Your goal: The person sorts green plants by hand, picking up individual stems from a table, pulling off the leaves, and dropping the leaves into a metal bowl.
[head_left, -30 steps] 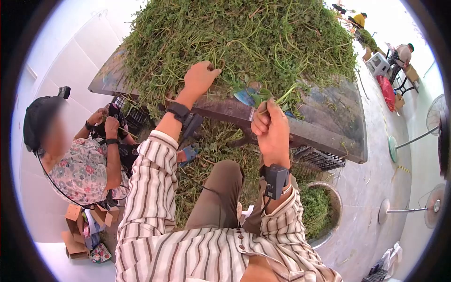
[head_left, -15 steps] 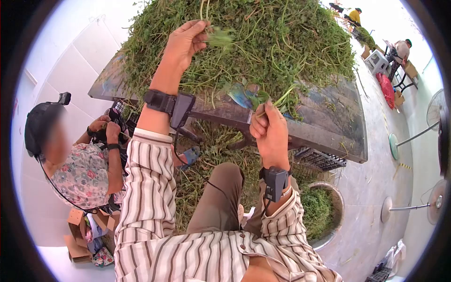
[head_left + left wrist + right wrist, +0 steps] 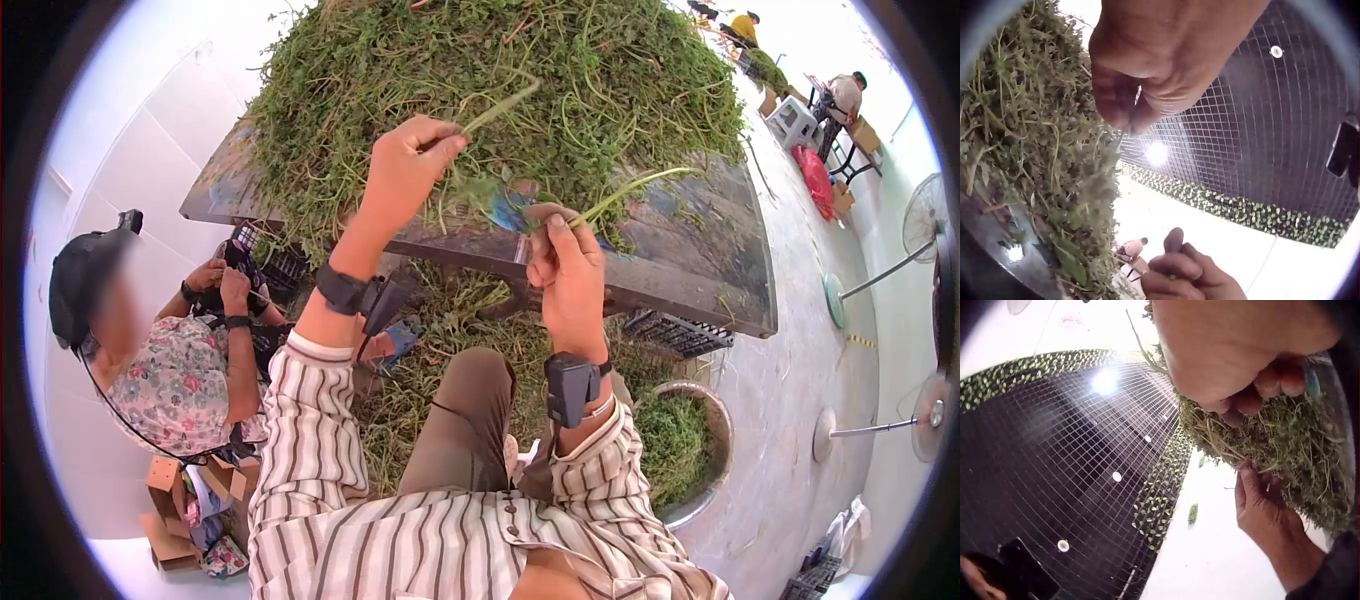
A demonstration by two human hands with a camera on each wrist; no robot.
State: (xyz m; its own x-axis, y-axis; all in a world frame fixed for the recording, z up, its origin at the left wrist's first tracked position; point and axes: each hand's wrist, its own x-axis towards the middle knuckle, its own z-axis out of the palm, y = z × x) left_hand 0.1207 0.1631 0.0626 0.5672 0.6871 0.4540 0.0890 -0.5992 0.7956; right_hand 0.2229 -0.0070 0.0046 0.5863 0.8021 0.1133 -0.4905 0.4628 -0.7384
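Note:
A large heap of leafy green plant stems (image 3: 480, 60) covers much of the dark table (image 3: 700, 255). Over its near edge, my left hand (image 3: 410, 170) pinches a plant stem (image 3: 505, 103) between thumb and fingers; the stem's upper end points up and right. Farther right, at the front edge of the table, my right hand (image 3: 568, 265) pinches a small bunch of stems (image 3: 635, 187) that sticks out to the right. A blue patch (image 3: 510, 210) shows on the table between the hands. In the left wrist view, the left thumb and fingertips meet beside the heap.
A seated person (image 3: 170, 370) works at the left, near open cardboard boxes (image 3: 165, 515). Plant stems litter the floor under the table. A round tub (image 3: 722, 420) of greens stands at my right, with a black crate (image 3: 680, 335) beneath the table and fans (image 3: 935, 410) along the right.
My left hand reached up over the heap, took hold of a stem and came back down toward the near edge. My right hand stays near its place; its stems now reach farther right.

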